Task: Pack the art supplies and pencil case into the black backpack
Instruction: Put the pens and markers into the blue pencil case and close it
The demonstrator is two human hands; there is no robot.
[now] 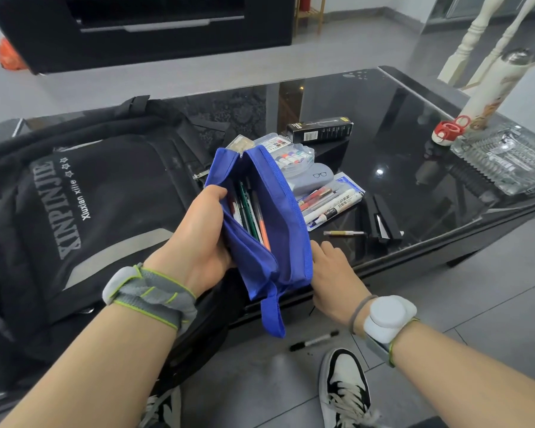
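Floor, nearest: one black marker (315,340) lying below the right wrist, beside a black-and-white sneaker (346,393). Left hand (198,233): fingers curled round the near side of a blue pencil case (269,217), gripping it and holding it open above the tabletop (414,168) edge; pens and pencils stand inside. Right hand (331,273): fingers hidden behind the case's lower right corner, so their state cannot be told. Left of the left-hand fingers: black backpack (84,217), flat on the tabletop, grey lettering up. Just beyond the right-hand fingers: loose pen (343,233) and black stapler (383,220). Behind the case: clear pack of markers and pens (331,205), grey glasses case (314,180), clear box of small paint tubes (291,156), black carton (318,129). Far right of the fingers: glass ashtray (504,162), small red-and-white shoe ornament (448,131), cream cylinder (494,94).
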